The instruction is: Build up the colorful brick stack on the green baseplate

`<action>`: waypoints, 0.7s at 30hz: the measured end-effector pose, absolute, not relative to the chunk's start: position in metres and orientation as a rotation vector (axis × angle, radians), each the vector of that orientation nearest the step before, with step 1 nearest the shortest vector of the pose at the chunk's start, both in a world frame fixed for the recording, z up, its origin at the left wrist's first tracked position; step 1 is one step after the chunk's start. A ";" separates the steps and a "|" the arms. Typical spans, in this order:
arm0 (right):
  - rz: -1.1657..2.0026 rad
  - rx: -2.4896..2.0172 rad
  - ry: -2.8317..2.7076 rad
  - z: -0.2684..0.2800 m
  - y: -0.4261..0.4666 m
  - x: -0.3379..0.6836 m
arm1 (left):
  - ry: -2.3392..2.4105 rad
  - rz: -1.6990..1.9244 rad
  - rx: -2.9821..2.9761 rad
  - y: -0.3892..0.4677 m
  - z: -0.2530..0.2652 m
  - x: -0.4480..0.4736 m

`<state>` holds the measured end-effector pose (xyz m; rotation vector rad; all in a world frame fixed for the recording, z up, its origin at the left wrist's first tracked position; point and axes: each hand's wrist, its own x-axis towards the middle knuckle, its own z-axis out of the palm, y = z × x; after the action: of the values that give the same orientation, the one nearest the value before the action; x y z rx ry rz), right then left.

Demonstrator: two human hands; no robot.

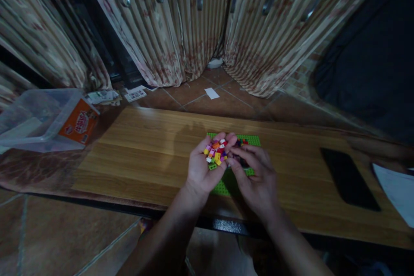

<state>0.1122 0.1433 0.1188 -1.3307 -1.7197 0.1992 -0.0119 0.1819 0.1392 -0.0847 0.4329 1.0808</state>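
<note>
My left hand (204, 171) is cupped palm up and holds a small heap of toy bricks (216, 151) in yellow, pink, orange, red, white and green. Close against the heap is my right hand (255, 172), with its thumb and fingertips drawn together at the edge of the pile. Anything between those fingertips is hidden or too small to make out. Beneath both hands lies a green studded baseplate (254, 140), partly covered by them. Darker, mixed-colour bricks (242, 142) sit on its far part, behind my right fingers.
The wooden table (139, 151) carries a black phone-like slab (349, 179) and white paper (396, 189) on the right. At the left stands a clear plastic bin (42, 133) with an orange label. Striped curtains (155, 39) hang beyond the table, and a white card (211, 93) lies on the floor.
</note>
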 end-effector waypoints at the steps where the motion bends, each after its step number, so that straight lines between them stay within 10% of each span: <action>1: 0.202 -1.339 -1.732 0.118 0.144 0.112 | 0.428 1.083 -0.083 0.182 0.139 -0.011; 21: 0.330 -1.292 -1.461 0.118 0.143 0.113 | 0.387 1.128 -0.102 0.182 0.135 -0.013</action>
<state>0.1130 0.1433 0.1177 -1.2924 -1.4606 0.3305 -0.0130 0.1819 0.1349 -0.1024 0.3867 1.1279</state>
